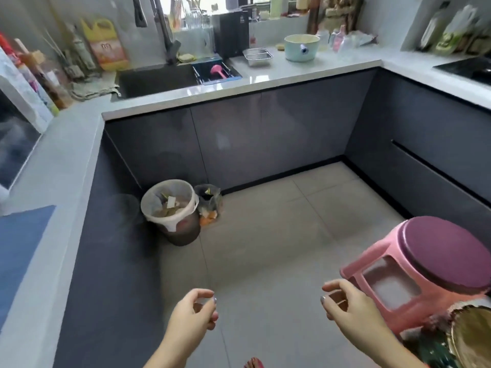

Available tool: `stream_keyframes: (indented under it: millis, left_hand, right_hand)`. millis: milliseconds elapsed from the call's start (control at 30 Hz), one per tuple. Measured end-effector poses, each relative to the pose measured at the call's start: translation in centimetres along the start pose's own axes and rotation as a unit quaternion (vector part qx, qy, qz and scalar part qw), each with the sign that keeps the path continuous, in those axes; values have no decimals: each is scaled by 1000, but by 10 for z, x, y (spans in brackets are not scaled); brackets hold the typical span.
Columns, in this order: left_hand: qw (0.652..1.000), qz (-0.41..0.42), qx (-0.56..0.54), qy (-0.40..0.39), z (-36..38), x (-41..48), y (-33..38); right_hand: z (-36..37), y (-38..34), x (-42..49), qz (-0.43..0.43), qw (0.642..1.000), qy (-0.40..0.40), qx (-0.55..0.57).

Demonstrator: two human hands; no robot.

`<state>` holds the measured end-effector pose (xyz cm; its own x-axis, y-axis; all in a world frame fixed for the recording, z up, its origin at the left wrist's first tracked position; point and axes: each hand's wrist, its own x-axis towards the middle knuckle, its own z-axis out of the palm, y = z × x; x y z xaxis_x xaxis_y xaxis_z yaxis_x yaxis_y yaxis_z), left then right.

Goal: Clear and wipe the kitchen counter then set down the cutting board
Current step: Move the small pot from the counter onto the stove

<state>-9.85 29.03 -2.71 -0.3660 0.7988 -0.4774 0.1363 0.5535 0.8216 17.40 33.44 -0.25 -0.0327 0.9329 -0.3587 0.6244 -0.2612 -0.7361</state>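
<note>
While both hands hang over the floor (265,229), the counter (292,73) lies well apart, far side. On it, right of the sink (154,81): pale green pot (301,47), steel tray (258,56) just beside. Left hand (194,312), right hand (345,301): grip loose, fingers curled, holding nothing.

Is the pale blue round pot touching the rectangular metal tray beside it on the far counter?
Apart. The head view shows a strip of bare white counter between the pale blue round pot and the rectangular metal tray.

Soft daylight from the far window (186,11); counter (265,73) glare; blurred, wide-angle-bent edges
</note>
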Motion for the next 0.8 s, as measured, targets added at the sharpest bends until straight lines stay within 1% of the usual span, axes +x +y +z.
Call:
stream_keyframes:
  millis: [167,300,400,500,567,667,800]
  left_hand:
    - [997,15,61,-38,16,96,68]
    - [992,68,69,-83,55,165,139]
    - [987,97,82,-96,82,222,186]
    - [986,96,109,-81,106,281,219]
    - [988,81,118,-62,119,314,241]
    - [990,69,116,-35,137,366,274]
    - [996,52,67,-11,152,436,321]
  right_hand:
    - [-16,-23,84,40,998,47,22]
    - [-22,-13,150,105,992,58,31]
    - [-30,-6,211,148,986,64,49]
    - [-46,-6,282,168,981,73,69]
    - [-64,-14,329,169,977,93,90]
    - [-96,-37,397,152,975,117,114]
    - [-141,-82,484,113,979,125,117]
